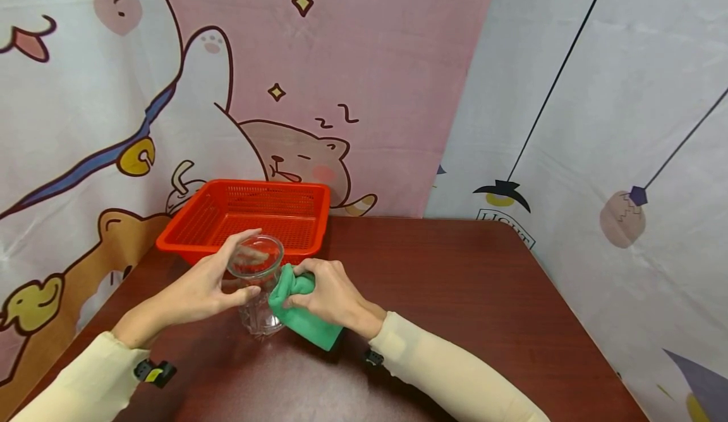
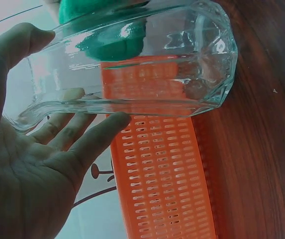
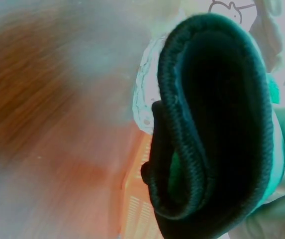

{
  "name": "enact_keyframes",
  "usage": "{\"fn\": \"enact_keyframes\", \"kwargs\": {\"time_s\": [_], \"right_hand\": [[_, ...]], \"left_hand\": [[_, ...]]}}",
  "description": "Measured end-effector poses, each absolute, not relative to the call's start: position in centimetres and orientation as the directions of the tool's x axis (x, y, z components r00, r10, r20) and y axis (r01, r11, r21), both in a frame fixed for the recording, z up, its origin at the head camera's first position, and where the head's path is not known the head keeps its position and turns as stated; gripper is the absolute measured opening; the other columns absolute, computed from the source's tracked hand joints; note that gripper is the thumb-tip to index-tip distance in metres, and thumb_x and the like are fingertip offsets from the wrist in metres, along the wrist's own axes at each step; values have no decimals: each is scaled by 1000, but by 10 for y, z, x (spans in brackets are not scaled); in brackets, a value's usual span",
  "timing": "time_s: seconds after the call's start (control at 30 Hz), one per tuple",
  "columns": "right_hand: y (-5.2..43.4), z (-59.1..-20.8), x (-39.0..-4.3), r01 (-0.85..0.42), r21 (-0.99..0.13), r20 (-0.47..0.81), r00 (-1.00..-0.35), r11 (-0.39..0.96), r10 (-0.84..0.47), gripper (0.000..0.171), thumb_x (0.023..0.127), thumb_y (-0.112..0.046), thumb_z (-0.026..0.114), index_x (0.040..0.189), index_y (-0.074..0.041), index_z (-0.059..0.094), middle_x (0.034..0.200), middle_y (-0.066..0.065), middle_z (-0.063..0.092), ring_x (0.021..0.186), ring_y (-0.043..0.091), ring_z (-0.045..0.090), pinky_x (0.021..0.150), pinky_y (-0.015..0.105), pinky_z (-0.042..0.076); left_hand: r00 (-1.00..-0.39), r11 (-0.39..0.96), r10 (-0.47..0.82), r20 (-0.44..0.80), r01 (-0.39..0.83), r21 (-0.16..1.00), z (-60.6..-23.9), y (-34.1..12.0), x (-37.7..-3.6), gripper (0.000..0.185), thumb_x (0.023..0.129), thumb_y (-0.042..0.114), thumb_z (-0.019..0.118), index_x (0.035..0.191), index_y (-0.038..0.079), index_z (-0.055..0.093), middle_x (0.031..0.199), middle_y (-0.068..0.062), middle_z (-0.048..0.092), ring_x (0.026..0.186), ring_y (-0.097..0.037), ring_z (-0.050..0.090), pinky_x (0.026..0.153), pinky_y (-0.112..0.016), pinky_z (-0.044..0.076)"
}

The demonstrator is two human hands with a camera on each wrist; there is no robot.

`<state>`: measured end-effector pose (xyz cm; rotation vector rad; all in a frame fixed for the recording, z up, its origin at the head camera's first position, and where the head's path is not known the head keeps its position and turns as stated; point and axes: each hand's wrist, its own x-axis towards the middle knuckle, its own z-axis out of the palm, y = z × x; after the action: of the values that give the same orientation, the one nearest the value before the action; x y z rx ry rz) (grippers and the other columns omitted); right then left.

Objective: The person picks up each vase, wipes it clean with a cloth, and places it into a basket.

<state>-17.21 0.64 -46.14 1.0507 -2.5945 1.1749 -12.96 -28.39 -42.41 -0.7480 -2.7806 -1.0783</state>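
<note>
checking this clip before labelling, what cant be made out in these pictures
- Head view: the right hand covers much of the green cloth; where it meets the glass is hidden.
- Right wrist view: the cloth fills the frame, the table is blurred, and the glass is barely visible.
- Left wrist view: the left hand is cut off by the edge; the orange basket shows only partly.

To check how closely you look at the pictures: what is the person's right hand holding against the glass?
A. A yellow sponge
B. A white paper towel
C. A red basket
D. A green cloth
D: the right hand grips a bunched green cloth and presses it against the side of the clear glass, which the left hand holds on the table.
</note>
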Motion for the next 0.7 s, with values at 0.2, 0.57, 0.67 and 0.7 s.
{"fn": "enact_keyframes", "kwargs": {"time_s": [0.2, 0.57, 0.67, 0.7], "right_hand": [[5, -456, -171, -635, -621, 392, -759, 459, -520, 49, 89, -33, 105, 128, -10, 84, 120, 2, 89, 92, 5, 72, 80, 15, 58], [0, -449, -172, -661, -634, 464, -740, 401, -486, 47, 90, -29, 105, 126, -8, 84, 117, 5, 89, 90, 5, 75, 81, 14, 60], [0, -447, -173, -660, -648, 480, -741, 380, -470, 46, 89, -28, 105, 125, -8, 84, 115, 5, 89, 90, 6, 77, 81, 15, 62], [0, -446, -173, -659, -654, 484, -742, 371, -464, 45, 89, -27, 105, 125, -9, 85, 115, 5, 89, 90, 6, 77, 81, 16, 62]], "left_hand": [[-877, 640, 419, 236, 470, 608, -424, -284, -130, 108, 101, 21, 94, 181, 34, 23, 154, -4, 74, 133, -28, 77, 99, -31, 68], [-869, 640, 426, 252, 487, 595, -425, -285, -130, 109, 101, 19, 93, 182, 33, 22, 153, -1, 74, 131, -26, 78, 103, -33, 67], [-864, 626, 432, 258, 493, 604, -424, -285, -130, 109, 101, 17, 93, 182, 32, 23, 153, -2, 73, 133, -29, 77, 104, -33, 67], [-864, 623, 432, 258, 493, 607, -424, -285, -130, 108, 101, 17, 93, 182, 32, 23, 154, -2, 73, 133, -29, 77, 104, -32, 67]]}}
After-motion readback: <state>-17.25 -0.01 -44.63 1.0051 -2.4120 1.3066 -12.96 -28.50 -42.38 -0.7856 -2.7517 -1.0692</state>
